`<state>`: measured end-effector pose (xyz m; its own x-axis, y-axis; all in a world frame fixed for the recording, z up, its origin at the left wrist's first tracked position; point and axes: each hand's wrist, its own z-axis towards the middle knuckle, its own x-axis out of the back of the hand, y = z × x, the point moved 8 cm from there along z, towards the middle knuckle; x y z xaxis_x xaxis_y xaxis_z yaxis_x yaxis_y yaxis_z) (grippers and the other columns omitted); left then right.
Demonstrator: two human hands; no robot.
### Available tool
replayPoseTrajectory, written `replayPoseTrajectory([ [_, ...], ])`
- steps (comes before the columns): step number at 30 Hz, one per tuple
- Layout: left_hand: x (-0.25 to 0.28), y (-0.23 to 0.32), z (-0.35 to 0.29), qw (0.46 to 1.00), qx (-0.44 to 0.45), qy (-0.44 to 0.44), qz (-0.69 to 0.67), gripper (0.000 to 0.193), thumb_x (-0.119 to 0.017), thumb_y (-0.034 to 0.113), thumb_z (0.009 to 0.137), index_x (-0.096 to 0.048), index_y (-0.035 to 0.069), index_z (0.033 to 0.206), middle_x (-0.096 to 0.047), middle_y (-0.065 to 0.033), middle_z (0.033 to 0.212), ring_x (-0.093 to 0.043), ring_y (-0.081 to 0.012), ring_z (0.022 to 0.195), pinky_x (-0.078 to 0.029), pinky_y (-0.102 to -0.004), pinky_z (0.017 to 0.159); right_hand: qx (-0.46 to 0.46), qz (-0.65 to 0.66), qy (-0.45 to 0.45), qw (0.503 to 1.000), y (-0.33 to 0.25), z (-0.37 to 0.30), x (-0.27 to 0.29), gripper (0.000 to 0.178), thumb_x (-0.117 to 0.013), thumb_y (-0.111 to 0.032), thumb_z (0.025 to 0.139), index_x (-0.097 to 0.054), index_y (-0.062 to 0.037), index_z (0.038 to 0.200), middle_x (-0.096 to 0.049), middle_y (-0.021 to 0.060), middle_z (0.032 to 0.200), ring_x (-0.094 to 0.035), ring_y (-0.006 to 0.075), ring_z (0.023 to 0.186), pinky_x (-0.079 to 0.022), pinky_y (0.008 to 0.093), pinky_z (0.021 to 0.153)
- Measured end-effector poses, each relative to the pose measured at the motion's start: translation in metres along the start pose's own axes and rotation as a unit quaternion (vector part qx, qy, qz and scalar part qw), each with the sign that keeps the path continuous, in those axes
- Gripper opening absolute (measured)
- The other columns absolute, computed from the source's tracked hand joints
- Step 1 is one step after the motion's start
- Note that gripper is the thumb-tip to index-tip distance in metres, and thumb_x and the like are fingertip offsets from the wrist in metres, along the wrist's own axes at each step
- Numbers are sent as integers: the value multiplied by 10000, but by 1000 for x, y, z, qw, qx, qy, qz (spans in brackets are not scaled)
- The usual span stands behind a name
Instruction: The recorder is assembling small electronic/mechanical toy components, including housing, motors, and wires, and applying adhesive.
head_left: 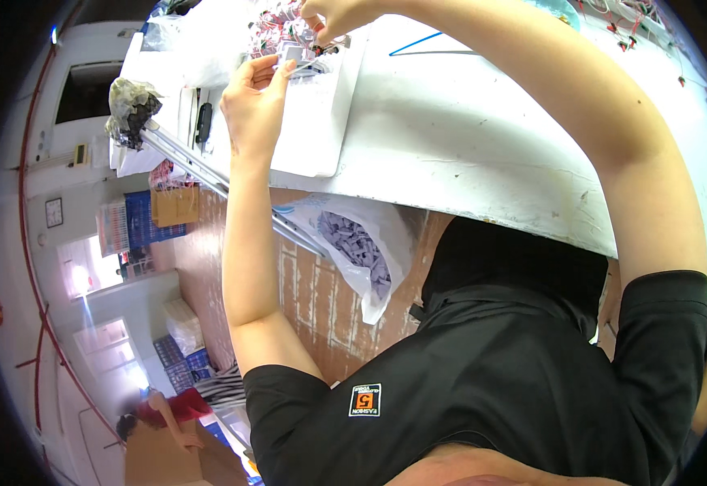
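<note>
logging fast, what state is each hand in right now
Left hand: closed, holding a small grey piece.
Right hand: fingers bent by the wires; grip cannot be told.

White counter (467,130), scuffed near front edge. On its L: white tray (309,150) w/ red-&-white wires (268,36) heaped at far end; clear plastic bag (216,57) just L of them. Thin blue strip (414,43) R of tray. Far R: loose wires w/ red & black connectors (625,39).

Left hand (255,99) with small grey piece (294,54), right hand (336,16) by red wires (266,36), white table (467,146), plastic bag (400,235).
</note>
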<state>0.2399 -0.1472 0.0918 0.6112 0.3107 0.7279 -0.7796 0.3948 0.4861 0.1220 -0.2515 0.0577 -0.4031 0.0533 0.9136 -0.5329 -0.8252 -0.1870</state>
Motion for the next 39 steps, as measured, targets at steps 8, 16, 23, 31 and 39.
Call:
replayPoseTrajectory([
  [8, -28, 2, 0, 1000, 1, 11, 29, 268, -797, 164, 854, -715, -46, 1001, -749, -136, 890, -711, -171, 784, -561, -287, 736, -84, 143, 43, 985, 31, -4, -7, 287, -656, -274, 774, -743, -12, 854, -713, 203, 828, -692, 339, 804, -550, 436, 744],
  [16, -31, 16, 0, 993, 19, -17, 116, 307, -787, 256, 845, -726, -32, 932, -742, -168, 831, -734, -254, 777, -563, -338, 735, -154, 70, 33, 985, 18, -7, 2, 262, -641, -228, 755, -737, 3, 830, -708, 223, 833, -695, 354, 813, -554, 439, 763],
  [23, -25, 13, -2, 986, 6, -24, 162, 311, -762, 276, 843, -727, -25, 908, -736, -170, 821, -723, -307, 772, -557, -376, 761, -189, -94, -27, 977, -30, 0, 23, 230, -636, -184, 721, -727, 22, 765, -707, 231, 870, -679, 354, 902, -520, 445, 885],
  [31, -48, 8, 10, 984, 36, -70, 162, 325, -759, 299, 829, -741, -8, 937, -734, -179, 843, -714, -322, 815, -540, -392, 804, -38, -23, 177, 983, 7, -5, 6, 209, -637, -176, 730, -728, 2, 793, -706, 219, 913, -661, 383, 946, -517, 457, 887],
  [39, -49, 5, 7, 982, 46, -72, 170, 306, -753, 289, 843, -739, -4, 932, -727, -191, 867, -705, -344, 856, -532, -407, 827, -11, 16, 159, 987, -13, -38, 33, 225, -672, -236, 773, -702, -33, 866, -681, 206, 911, -634, 387, 958, -499, 479, 895],
])
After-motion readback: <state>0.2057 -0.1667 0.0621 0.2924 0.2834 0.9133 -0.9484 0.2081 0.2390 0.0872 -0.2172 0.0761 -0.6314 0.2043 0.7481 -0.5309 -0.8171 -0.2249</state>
